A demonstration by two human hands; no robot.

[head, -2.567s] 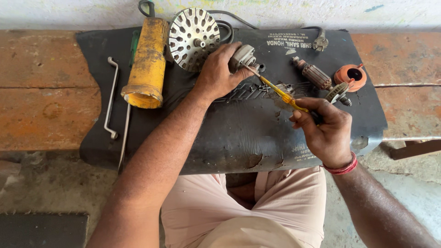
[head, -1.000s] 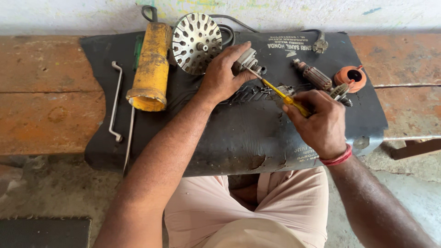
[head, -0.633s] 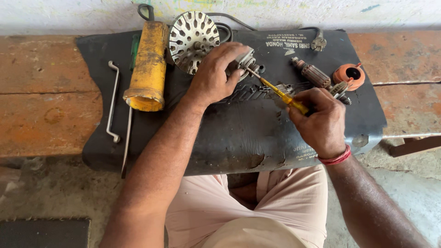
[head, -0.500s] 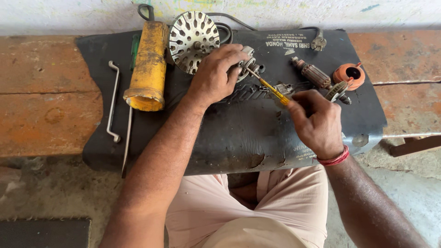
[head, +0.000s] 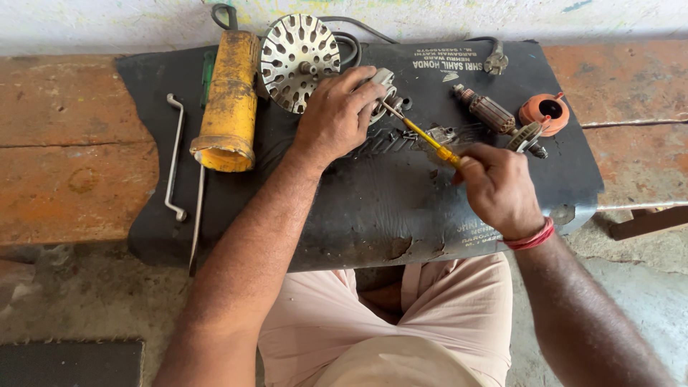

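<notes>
Head view, left hand (head: 335,115) grip clamped on grey metal part (head: 383,84), right hand (head: 498,188) grip pinching slim yellow-handled screwdriver (head: 424,135)

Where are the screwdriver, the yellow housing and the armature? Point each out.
screwdriver (head: 423,136), head view, on its yellow shaft.
yellow housing (head: 228,93), head view, middle of its body.
armature (head: 489,111), head view, on its copper windings.

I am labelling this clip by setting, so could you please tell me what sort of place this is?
Probably an informal power-tool repair spot: a black rubber mat spread over a worn bench, a yellow tool housing, a loose motor armature, and a screwdriver in the right hand.
</notes>
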